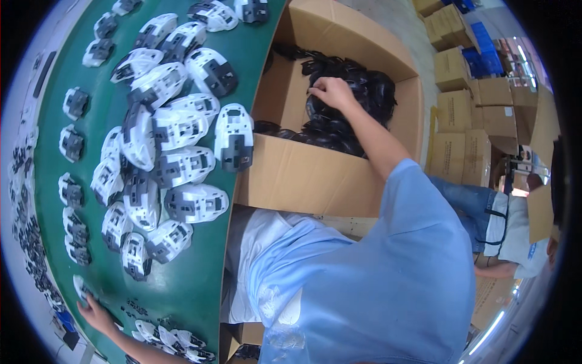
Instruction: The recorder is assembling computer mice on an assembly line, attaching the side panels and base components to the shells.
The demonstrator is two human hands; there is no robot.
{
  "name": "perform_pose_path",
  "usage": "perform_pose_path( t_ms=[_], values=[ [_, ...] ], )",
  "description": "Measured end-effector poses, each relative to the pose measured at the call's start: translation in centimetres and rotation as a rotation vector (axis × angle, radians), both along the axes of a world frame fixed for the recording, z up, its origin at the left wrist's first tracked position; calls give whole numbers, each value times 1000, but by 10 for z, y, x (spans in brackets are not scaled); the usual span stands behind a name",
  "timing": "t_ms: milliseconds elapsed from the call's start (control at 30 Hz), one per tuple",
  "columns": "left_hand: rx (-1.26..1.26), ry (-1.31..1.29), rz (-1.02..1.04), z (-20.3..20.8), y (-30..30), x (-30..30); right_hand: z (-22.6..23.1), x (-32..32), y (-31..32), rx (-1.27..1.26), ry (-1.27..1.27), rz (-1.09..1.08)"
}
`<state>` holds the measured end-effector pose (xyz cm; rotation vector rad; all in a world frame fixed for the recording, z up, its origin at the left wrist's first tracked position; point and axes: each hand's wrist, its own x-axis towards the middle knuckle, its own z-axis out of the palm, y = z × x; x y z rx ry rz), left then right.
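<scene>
My left hand point(96, 315) is at the near left of the green table, its fingertips closed at a small white plastic shell point(80, 287). Over on the right, my right hand point(332, 93) reaches into an open cardboard box point(309, 173). Its fingers are bent and drawn together just above a heap of glossy black curved plastic parts point(379, 91); what they hold, if anything, is hidden. Between my hands, many white and dark grey plastic shells point(182, 167) lie piled on the green table point(173, 285).
A loose row of similar shells point(71, 144) runs along the table's far left side. More shells point(167, 335) and small black pieces point(134, 306) lie near my left forearm. Stacked cartons point(458, 109) stand at the right, where another person point(512, 233) is partly visible.
</scene>
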<state>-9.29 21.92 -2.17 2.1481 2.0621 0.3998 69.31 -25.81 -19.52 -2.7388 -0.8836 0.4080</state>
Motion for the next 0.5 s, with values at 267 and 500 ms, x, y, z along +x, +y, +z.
perform_pose_path(
  t_ms=[267,500],
  values=[
    [13,-98,-316,21,-212,49,-39,2,20,-127,-90,-226],
    [-37,-75,-311,-5,-264,91,32,-31,16,624,375,-287]
  ],
)
